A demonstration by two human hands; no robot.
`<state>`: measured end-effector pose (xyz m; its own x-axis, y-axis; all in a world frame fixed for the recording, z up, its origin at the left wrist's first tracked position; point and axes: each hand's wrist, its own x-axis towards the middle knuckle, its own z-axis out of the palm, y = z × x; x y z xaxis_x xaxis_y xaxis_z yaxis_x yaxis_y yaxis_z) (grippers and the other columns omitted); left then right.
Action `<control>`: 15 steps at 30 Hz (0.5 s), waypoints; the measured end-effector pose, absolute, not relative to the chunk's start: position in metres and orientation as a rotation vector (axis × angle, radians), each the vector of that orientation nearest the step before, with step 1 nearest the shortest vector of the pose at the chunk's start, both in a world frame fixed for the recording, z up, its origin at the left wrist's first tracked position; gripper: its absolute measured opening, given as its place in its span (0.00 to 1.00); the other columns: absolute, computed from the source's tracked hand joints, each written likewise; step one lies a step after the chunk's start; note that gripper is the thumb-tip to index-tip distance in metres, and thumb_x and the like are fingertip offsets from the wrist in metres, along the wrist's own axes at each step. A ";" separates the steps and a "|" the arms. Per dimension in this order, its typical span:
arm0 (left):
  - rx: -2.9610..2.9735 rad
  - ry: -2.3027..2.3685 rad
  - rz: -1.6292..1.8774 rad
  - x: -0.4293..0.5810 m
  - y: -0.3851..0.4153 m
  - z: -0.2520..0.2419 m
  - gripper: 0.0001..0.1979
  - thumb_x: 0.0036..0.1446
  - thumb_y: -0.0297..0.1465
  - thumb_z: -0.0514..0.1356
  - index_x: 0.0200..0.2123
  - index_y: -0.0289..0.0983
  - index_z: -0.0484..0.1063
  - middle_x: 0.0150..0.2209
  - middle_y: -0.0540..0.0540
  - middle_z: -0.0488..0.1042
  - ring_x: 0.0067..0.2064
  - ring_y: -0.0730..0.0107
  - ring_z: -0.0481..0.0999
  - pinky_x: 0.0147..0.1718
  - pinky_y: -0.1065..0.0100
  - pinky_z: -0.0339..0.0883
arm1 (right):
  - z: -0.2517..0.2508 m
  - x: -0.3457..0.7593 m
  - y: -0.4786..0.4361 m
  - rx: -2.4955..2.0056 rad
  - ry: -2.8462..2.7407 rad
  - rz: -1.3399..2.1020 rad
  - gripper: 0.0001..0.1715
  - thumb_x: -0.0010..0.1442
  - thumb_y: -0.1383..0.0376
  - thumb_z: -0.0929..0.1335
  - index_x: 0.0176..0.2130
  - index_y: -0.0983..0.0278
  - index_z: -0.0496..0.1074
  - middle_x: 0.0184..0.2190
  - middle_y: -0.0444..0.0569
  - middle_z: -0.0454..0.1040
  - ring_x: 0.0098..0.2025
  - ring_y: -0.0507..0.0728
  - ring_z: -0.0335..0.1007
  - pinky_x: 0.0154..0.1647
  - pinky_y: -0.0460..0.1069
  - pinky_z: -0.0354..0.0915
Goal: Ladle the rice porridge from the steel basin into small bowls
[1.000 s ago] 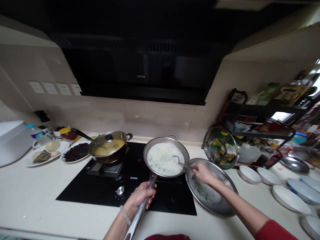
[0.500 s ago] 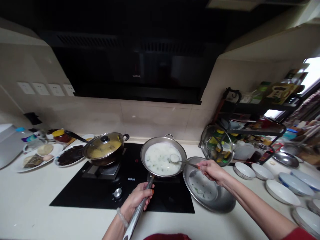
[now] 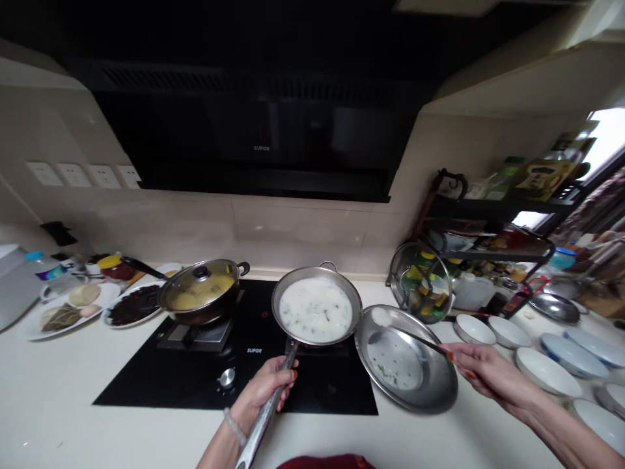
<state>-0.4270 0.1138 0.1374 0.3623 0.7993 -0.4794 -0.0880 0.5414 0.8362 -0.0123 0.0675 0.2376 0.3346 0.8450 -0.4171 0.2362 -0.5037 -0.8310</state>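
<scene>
A steel frying pan (image 3: pixel 288 296) holding white soupy food with green bits sits on the black cooktop (image 3: pixel 195 371). My left hand (image 3: pixel 263 387) is closed round the pan's long handle (image 3: pixel 261 423). Beside the pan on the right lies a wide steel basin (image 3: pixel 430 384). My right hand (image 3: pixel 481 371) pinches the end of a metal spoon (image 3: pixel 390 322), whose bowl rests over the basin's far rim with some white food on it.
A lidded pan of yellow food (image 3: pixel 200 293) stands on the left burner. Plates of food (image 3: pixel 73 306) lie at far left. A glass lid (image 3: pixel 420 280) leans against a cluttered rack. Several white bowls (image 3: pixel 547 371) sit at right.
My right hand lifted the spoon out of the frying pan and drew it rightward over the steel basin. My left hand stayed on the pan handle.
</scene>
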 end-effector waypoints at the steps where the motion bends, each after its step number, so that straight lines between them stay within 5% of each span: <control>1: 0.817 1.050 0.662 -0.427 0.114 0.138 0.24 0.39 0.35 0.66 0.41 0.34 0.65 0.20 0.57 0.64 0.15 0.82 0.58 0.11 0.78 0.49 | 0.229 -0.006 0.062 -1.977 -0.984 1.119 0.25 0.43 0.56 0.68 0.40 0.67 0.74 0.14 0.41 0.62 0.14 0.48 0.49 0.16 0.44 0.43; 3: 0.814 1.056 0.663 -0.428 0.113 0.138 0.24 0.40 0.35 0.66 0.41 0.34 0.65 0.20 0.57 0.64 0.16 0.82 0.58 0.11 0.78 0.49 | 0.207 0.004 0.052 -2.041 -1.155 0.975 0.19 0.46 0.58 0.66 0.35 0.65 0.76 0.17 0.47 0.69 0.18 0.53 0.62 0.18 0.47 0.55; 5: 0.811 1.059 0.664 -0.428 0.113 0.139 0.25 0.39 0.35 0.66 0.42 0.34 0.65 0.20 0.57 0.64 0.15 0.82 0.58 0.11 0.78 0.49 | 0.183 0.010 0.043 -2.058 -1.419 0.760 0.14 0.49 0.61 0.64 0.32 0.64 0.77 0.27 0.54 0.78 0.32 0.60 0.74 0.32 0.50 0.66; 7: 0.802 1.053 0.662 -0.428 0.113 0.139 0.25 0.39 0.35 0.66 0.41 0.34 0.64 0.19 0.57 0.64 0.15 0.82 0.57 0.11 0.78 0.49 | 0.160 0.010 0.033 -2.166 -1.663 0.529 0.17 0.53 0.65 0.62 0.37 0.64 0.78 0.34 0.58 0.80 0.41 0.66 0.76 0.41 0.54 0.67; 12: 0.791 1.045 0.651 -0.428 0.113 0.139 0.25 0.38 0.34 0.66 0.41 0.34 0.64 0.19 0.58 0.64 0.15 0.82 0.57 0.11 0.78 0.49 | 0.133 -0.001 0.016 -2.420 -2.054 0.115 0.33 0.52 0.76 0.58 0.54 0.67 0.72 0.40 0.62 0.80 0.36 0.69 0.78 0.36 0.57 0.66; 15: 0.795 1.049 0.653 -0.428 0.113 0.140 0.25 0.38 0.34 0.66 0.42 0.34 0.65 0.19 0.58 0.64 0.15 0.83 0.57 0.12 0.78 0.49 | 0.139 -0.009 0.024 -2.368 -1.897 0.192 0.28 0.56 0.72 0.59 0.53 0.67 0.72 0.38 0.61 0.80 0.38 0.68 0.78 0.38 0.56 0.67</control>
<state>-0.4280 0.1130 0.1405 0.3644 0.7892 -0.4943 -0.0951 0.5596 0.8233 -0.0092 0.0237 0.1391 0.2151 0.9760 -0.0349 0.9631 -0.2179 -0.1577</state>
